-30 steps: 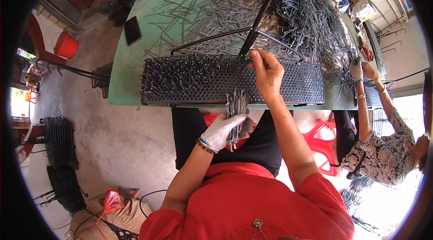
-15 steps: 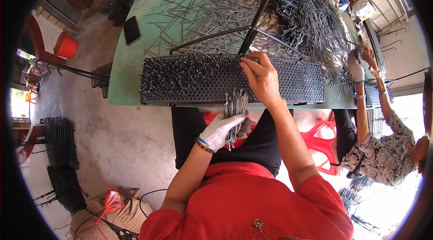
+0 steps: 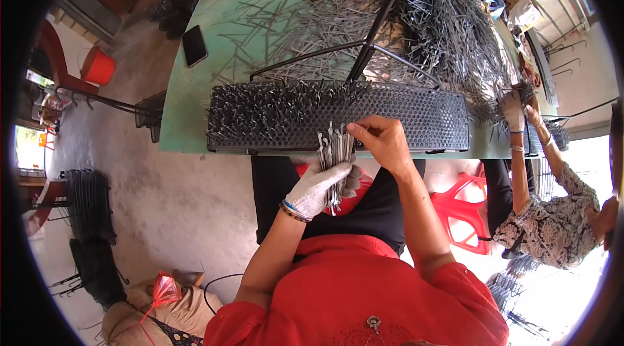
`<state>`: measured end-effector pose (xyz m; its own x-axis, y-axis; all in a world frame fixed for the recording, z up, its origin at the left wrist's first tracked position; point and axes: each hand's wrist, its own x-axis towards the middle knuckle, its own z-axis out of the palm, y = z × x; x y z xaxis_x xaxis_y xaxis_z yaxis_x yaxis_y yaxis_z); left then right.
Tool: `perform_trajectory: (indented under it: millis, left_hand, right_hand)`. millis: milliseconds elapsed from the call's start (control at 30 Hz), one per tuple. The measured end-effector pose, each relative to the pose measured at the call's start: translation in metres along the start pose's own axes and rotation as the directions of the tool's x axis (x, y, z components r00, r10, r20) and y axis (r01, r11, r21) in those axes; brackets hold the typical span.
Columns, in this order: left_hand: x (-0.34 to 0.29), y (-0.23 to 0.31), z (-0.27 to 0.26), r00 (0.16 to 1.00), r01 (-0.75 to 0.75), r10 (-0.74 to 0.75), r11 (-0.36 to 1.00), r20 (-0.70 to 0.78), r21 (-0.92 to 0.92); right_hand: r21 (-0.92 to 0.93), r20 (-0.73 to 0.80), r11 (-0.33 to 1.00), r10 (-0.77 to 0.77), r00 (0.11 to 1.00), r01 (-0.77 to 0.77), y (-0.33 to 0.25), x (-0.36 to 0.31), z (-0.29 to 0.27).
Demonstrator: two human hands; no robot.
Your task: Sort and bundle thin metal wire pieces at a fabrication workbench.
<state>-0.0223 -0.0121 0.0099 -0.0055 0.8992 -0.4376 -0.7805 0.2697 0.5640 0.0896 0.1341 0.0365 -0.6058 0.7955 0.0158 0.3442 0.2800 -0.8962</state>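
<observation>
My left hand point(image 3: 317, 189), in a white glove, is wrapped round a bundle of thin grey metal rods point(image 3: 335, 148) with small bent or looped ends, held upright before the table edge. My bare right hand point(image 3: 389, 144) pinches thumb and forefinger together at the top right of that bundle, seemingly on one rod's end. Just beyond both hands lies a long black perforated tray point(image 3: 416, 115). Its left half and back row bristle with standing rods point(image 3: 253, 112); on the right its holes show bare.
Loose rods point(image 3: 448, 27) are heaped across the green table point(image 3: 179, 109). A black metal frame point(image 3: 364, 53) rises behind the tray. A phone point(image 3: 194, 46) lies at left. To the right, a co-worker's gloved hand point(image 3: 512, 112) handles rods beside a red stool point(image 3: 461, 213).
My right hand has come back from the tray's back row, down to the top of the bundle. My left hand keeps its hold. The co-worker's hands have shifted slightly.
</observation>
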Motion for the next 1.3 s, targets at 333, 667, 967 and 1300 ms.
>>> perform_trajectory:
  millis: [333, 667, 967, 1300]
  left_hand:
    - [-0.004, -0.007, -0.001, 0.993, 0.056, -0.053, 0.998, -0.105, 0.022]
    - [-0.005, -0.005, -0.011, 0.996, 0.083, -0.082, 0.996, -0.024, 0.036]
    - [-0.009, -0.003, -0.010, 0.997, 0.072, -0.072, 0.997, -0.034, -0.005]
    - [-0.012, 0.000, -0.009, 0.995, 0.094, -0.092, 0.994, -0.042, 0.052]
  right_hand:
    - [0.407, -0.068, 0.891, 0.251, 0.966, -0.203, -0.003, -0.003, 0.006]
    - [0.257, -0.359, 0.930, -0.161, 0.919, 0.264, -0.020, 0.032, 0.028]
    - [0.063, -0.343, 0.945, -0.283, 0.896, 0.322, -0.017, 0.044, 0.049]
    - [-0.076, -0.365, 0.905, -0.415, 0.833, 0.418, -0.015, 0.048, 0.049]
